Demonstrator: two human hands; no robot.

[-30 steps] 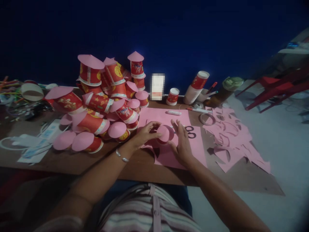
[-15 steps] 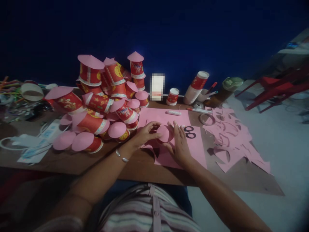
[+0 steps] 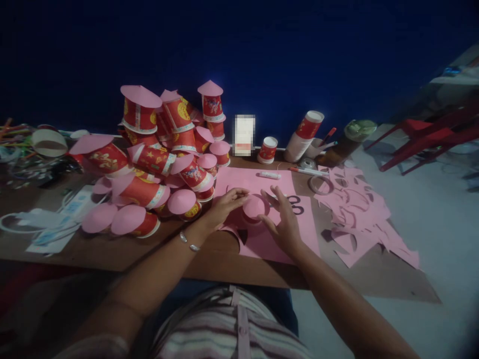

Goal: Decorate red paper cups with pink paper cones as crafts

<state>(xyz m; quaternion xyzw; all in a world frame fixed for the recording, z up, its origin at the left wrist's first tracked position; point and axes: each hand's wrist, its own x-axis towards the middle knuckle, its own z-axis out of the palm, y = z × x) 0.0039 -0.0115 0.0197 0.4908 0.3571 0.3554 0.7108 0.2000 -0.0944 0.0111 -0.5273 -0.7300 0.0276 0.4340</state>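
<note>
A small pink paper cone [image 3: 255,207] sits between my hands above the pink sheet [image 3: 277,242], with a darker rim showing beneath it. My left hand [image 3: 227,205] is at the cone's left edge, its fingers stretched out and apart from the thumb. Just right of the cone, my right hand [image 3: 283,222] is spread, thumb near the cone's lower right side. Black scissor handles [image 3: 296,205] lie on the sheet, partly behind my right hand. A white glue stick [image 3: 270,175] rests at the sheet's top.
Red cups with pink cone tops [image 3: 140,189] are piled at the left. Cut pink scraps [image 3: 359,209] and a tape roll [image 3: 322,185] lie to the right. At the back stand a red cup [image 3: 267,150], stacked cups [image 3: 310,127] and a bottle [image 3: 346,139]. A power strip [image 3: 62,224] is far left.
My right hand has opened and drawn slightly right, away from the cone. The left fingers have straightened and let go of the cone's edge, uncovering more of it.
</note>
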